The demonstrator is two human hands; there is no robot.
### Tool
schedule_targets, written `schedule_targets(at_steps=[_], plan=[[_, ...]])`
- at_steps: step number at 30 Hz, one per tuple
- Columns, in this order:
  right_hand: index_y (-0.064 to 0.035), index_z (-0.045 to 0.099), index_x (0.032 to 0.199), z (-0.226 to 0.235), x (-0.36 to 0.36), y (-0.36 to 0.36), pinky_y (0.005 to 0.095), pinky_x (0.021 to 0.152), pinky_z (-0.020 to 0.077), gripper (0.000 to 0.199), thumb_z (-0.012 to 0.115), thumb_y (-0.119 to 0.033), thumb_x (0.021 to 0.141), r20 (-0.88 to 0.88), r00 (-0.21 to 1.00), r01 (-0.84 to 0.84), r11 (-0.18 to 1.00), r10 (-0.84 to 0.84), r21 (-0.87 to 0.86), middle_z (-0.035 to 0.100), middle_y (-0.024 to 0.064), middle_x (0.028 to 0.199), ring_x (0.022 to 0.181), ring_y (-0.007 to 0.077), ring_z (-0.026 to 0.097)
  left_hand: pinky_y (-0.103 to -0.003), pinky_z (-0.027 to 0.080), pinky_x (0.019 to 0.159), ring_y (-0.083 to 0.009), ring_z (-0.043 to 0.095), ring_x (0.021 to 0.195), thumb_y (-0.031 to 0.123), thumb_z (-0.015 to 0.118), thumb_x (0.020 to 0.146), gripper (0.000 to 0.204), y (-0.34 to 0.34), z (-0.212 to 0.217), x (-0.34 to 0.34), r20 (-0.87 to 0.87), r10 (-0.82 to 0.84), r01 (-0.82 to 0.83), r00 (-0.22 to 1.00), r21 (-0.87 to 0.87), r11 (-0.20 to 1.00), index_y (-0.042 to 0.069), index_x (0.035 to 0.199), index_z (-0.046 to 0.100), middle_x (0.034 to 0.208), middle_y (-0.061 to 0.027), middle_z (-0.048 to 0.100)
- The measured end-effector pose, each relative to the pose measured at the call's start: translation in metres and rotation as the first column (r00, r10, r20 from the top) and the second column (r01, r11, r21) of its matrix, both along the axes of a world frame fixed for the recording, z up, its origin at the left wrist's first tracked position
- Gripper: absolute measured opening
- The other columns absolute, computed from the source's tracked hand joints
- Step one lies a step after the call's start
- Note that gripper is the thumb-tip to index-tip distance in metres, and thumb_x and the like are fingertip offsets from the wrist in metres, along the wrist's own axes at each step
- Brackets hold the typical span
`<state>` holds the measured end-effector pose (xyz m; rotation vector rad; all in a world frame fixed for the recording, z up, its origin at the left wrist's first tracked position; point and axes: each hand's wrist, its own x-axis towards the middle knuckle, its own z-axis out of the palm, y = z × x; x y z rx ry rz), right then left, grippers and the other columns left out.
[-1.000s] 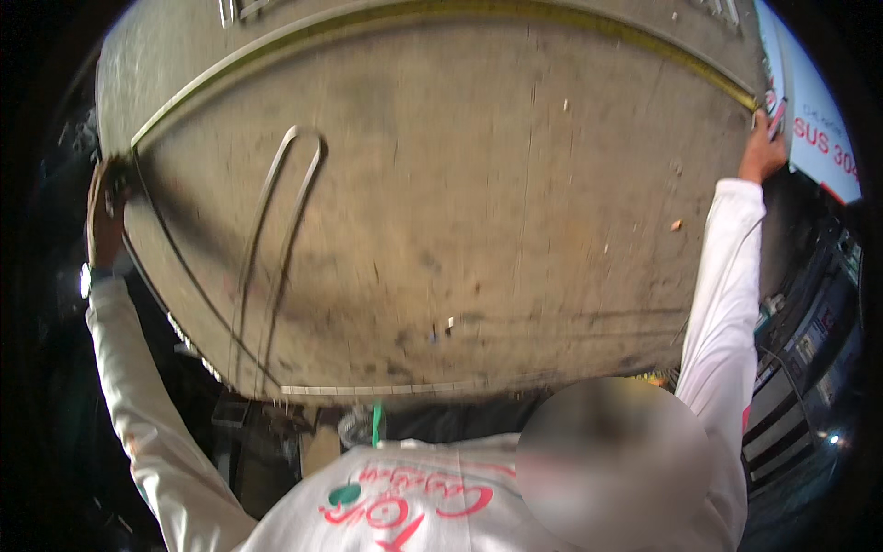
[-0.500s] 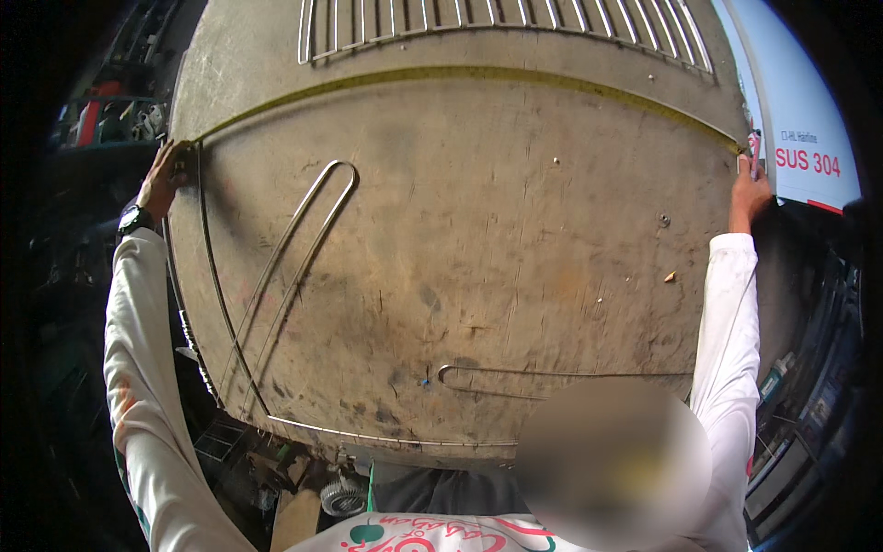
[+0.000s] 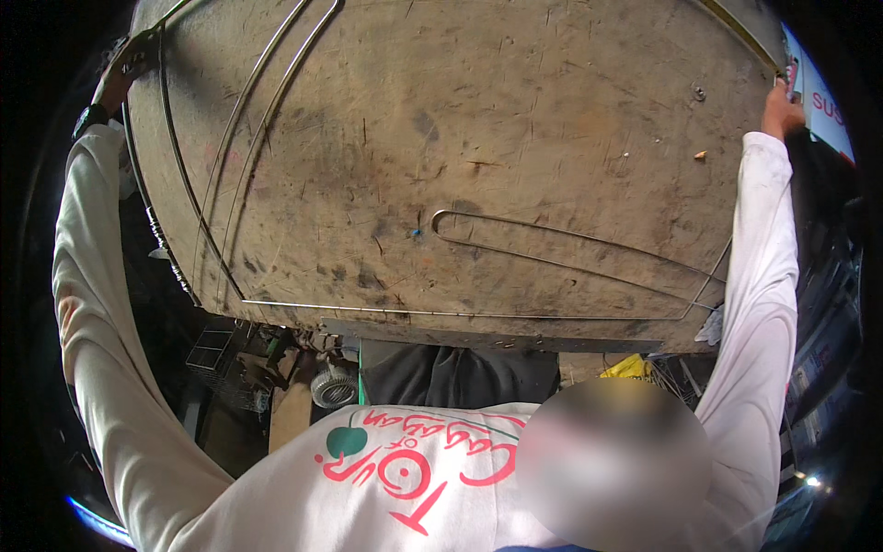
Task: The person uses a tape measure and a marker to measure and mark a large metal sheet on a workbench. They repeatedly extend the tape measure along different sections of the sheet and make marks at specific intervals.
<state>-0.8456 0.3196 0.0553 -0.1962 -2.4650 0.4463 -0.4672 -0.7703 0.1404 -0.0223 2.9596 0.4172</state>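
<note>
At the far left edge of the board (image 3: 515,120), my left hand (image 3: 124,72) grips one end of a yellow tape measure (image 3: 741,33). The fingers are dark and partly in shadow. By the right edge my right hand (image 3: 782,112) is closed at the tape's other end, with a slim pink pen-like thing (image 3: 791,75) upright in it. The tape's middle lies outside the picture. Under it, a thin metal rod frame (image 3: 175,147) runs down the left side and along the near edge. A bent, hairpin-shaped rod (image 3: 276,78) lies inside the frame.
A second hairpin-shaped rod (image 3: 552,230) lies near the front right. A washer-like ring (image 3: 700,94) and small chips dot the board. A white-and-red printed sheet (image 3: 828,110) is beyond my right hand. Below the near edge are a motor-like round part (image 3: 334,389) and a wire basket (image 3: 221,354).
My view has tipped down toward my body, so the board and both hands sit higher in the picture. The far rack and the tape's middle have left view. Both hands keep their grip.
</note>
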Motion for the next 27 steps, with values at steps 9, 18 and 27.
schedule_targets(at_steps=[9, 18, 27], plan=[[0.0032, 0.074, 0.085, 0.004, -0.003, 0.031, 0.0439, 0.076, 0.0535, 0.051, 0.075, -0.047, 0.077, 0.048, 0.999, 0.023, 0.998, -0.027, 0.065, 0.073, 0.0246, 0.083, 0.082, 0.0392, 0.071, -0.039, 0.035, 0.117, -0.0262, 0.045, 0.140, 0.016, 0.067, 0.094, 0.057, -0.002, -0.009, -0.021, 0.007, -0.057, 0.057, 0.998, -0.109, 0.992, 0.012, 0.148, 0.050, 0.150, -0.0106, 0.052], [0.0014, 0.075, 0.092, -0.015, 0.029, 0.031, 0.0462, 0.081, 0.0522, 0.053, 0.075, -0.050, 0.081, -0.002, 0.983, -0.181, 0.979, 0.182, 0.091, 0.073, 0.0230, 0.088, 0.087, 0.0400, 0.070, -0.036, 0.036, 0.116, -0.0224, 0.046, 0.137, -0.001, 0.069, 0.091, 0.064, 0.027, -0.020, 0.007, 0.082, 0.167, -0.181, 0.983, 0.221, 0.958, 0.010, 0.150, 0.046, 0.148, -0.0083, 0.053], [-0.0025, 0.076, 0.096, -0.006, -0.022, 0.057, 0.0411, 0.087, 0.0496, 0.067, 0.075, -0.065, 0.073, 0.146, 0.984, 0.078, 0.986, -0.100, 0.150, 0.075, 0.0193, 0.097, 0.096, 0.0361, 0.070, -0.035, 0.042, 0.112, -0.0225, 0.052, 0.133, 0.018, 0.073, 0.091, 0.060, -0.006, -0.050, -0.024, 0.078, 0.075, -0.071, 0.994, -0.051, 0.996, 0.018, 0.147, 0.051, 0.147, -0.0089, 0.054]])
